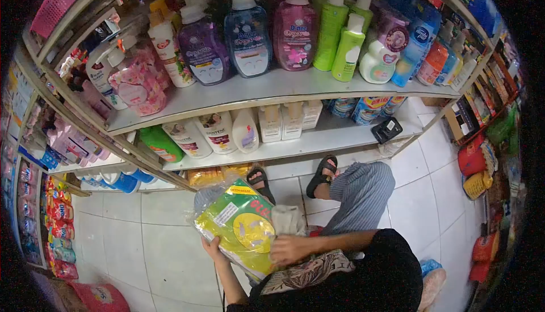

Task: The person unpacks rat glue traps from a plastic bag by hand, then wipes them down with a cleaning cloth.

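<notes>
A flat yellow and green package in clear plastic [235, 221] lies over my lap, tilted. My left hand [212, 248] grips its lower left edge, thumb on top. My right hand [288, 249] is closed at the package's right side, with a crumpled greyish cloth [289, 220] just above it and touching the package. The fingers of my right hand are curled round the cloth's lower end, as far as shows. A patterned fabric [312, 273] lies beneath my right forearm.
Ahead, an upper shelf [272, 88] holds several bottles. A lower shelf [289, 156] carries white bottles, boxes and a black device [388, 131]. More stocked shelves stand left and right. A red packet [102, 298] is on the tiled floor at lower left.
</notes>
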`<state>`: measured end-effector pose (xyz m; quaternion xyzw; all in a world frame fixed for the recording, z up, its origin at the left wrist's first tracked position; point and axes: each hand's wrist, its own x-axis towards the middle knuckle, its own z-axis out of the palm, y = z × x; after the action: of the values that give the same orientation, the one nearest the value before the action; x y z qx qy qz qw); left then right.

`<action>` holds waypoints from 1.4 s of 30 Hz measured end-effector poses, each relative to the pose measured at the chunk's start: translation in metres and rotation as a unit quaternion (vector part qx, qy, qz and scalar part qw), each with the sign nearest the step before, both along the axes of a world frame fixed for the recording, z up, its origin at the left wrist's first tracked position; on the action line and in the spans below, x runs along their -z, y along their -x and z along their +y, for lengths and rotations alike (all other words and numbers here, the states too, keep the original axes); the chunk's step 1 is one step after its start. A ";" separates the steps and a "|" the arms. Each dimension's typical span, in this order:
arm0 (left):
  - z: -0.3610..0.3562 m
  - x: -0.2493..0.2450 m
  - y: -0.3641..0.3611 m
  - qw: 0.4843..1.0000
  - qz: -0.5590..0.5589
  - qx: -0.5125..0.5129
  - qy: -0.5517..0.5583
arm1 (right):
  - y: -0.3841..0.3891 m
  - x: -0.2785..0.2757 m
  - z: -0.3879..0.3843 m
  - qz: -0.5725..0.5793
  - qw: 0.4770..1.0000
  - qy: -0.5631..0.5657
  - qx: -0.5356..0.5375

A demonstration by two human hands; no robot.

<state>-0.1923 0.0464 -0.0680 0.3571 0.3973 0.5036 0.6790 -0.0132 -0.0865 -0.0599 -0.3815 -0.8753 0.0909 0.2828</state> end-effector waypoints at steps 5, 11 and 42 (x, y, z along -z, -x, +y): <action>0.001 -0.010 -0.014 0.998 0.059 -0.002 -0.030 | -0.039 0.002 0.033 -0.002 0.978 -0.055 0.199; 0.000 -0.007 -0.011 0.998 0.055 -0.003 -0.016 | -0.028 -0.012 0.129 0.111 0.944 -0.008 0.311; 0.000 -0.009 -0.009 1.000 0.014 -0.007 -0.023 | -0.009 -0.016 0.122 0.137 0.947 0.024 0.290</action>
<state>-0.1836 0.0459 -0.0589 0.3771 0.3971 0.5122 0.6616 -0.0044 0.0354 -0.0440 -0.6093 -0.6772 0.0775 0.4053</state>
